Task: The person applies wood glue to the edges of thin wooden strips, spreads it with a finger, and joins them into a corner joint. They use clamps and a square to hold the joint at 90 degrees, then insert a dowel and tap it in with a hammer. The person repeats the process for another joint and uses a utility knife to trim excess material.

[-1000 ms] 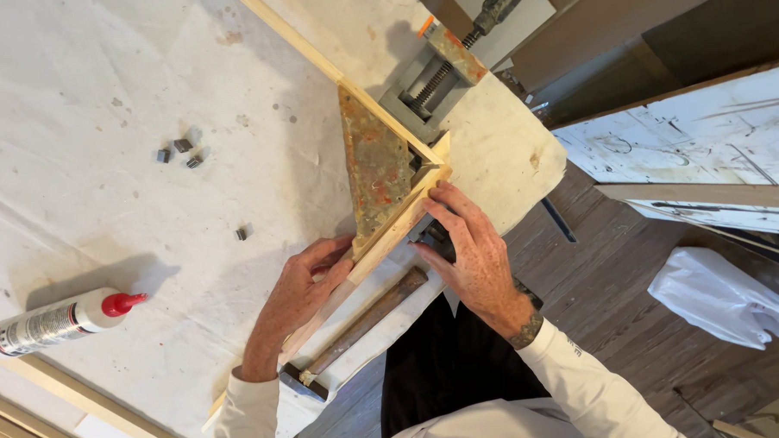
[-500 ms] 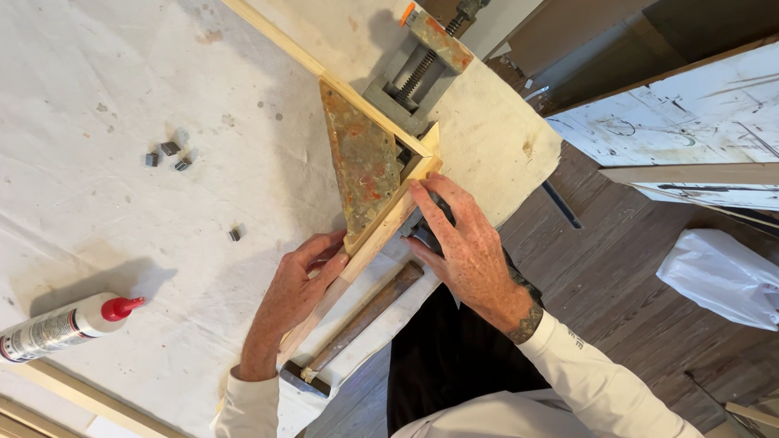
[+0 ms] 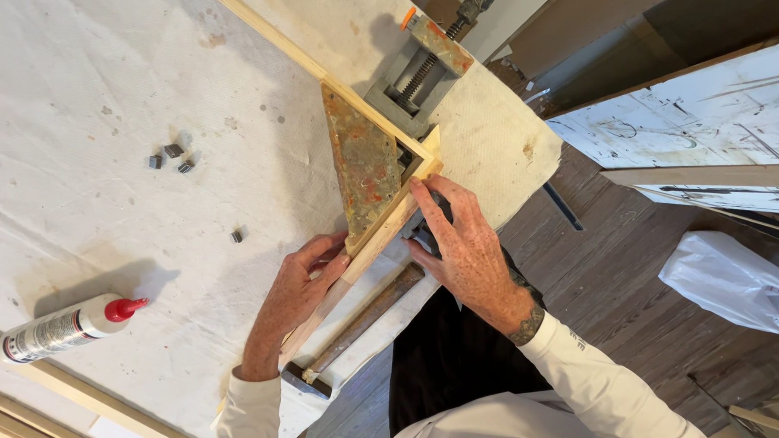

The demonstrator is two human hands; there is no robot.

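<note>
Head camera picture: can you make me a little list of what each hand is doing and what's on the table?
left hand: presses on a wooden strip
right hand: fingers on the strip's other side, near the corner
corner clamp: rusty triangle plate, holds two strips at a right angle
hammer: lies at the table edge, beside the left hand
glue bottle: on its side, red cap
small metal bits: loose on the white table

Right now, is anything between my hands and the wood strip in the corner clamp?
Nothing visible. The left hand lies on the wood strip, and the right hand touches it near the corner clamp.
</note>
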